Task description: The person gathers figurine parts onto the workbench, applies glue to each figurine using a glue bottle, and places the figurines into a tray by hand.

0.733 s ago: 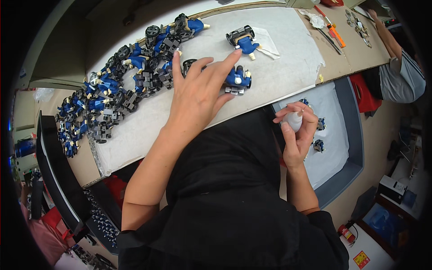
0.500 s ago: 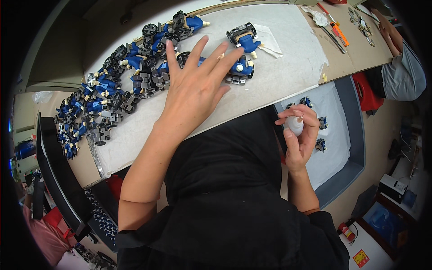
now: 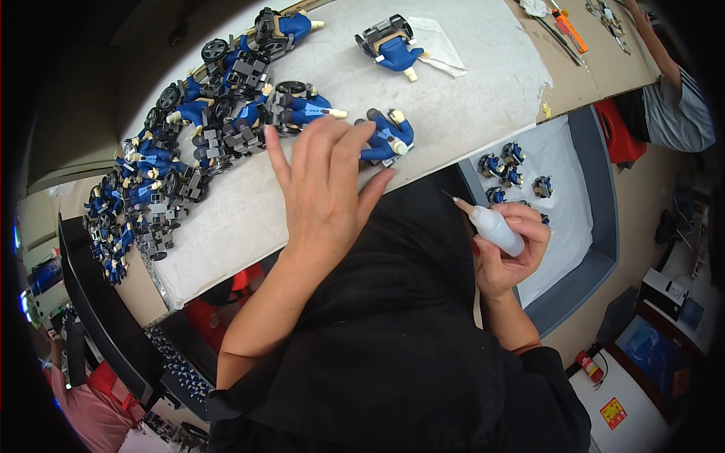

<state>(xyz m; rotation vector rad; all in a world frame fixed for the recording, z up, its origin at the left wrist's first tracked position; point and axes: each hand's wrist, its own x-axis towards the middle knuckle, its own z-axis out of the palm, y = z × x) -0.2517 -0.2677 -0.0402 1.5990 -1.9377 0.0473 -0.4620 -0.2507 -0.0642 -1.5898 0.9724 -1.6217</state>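
My left hand (image 3: 323, 185) reaches over the white-covered tabletop with fingers apart and slightly bent. Its index finger and thumb are beside a small blue-clothed figure (image 3: 389, 140) near the table's front edge; whether they touch it I cannot tell. Just beyond the fingertips lies another blue figure with a black wheel (image 3: 308, 109). In my right hand (image 3: 513, 260) is a translucent white squeeze bottle (image 3: 497, 230) with a thin needle tip pointing up and left. Farther back, one more blue figure with dark wheeled parts (image 3: 394, 49) lies on a white paper scrap (image 3: 445, 57).
A pile of blue figures with grey and black wheeled parts (image 3: 162, 162) covers the left side. To the right, a grey tray (image 3: 600, 219) lined with white holds several small figures (image 3: 513, 153). An orange-handled tool (image 3: 570, 30) lies at the far right, near another person's arm (image 3: 655, 45).
My left hand has drawn back toward me, and the near figure now lies turned, closer to the front edge. The bottle has swung round so its needle tip points up and left.
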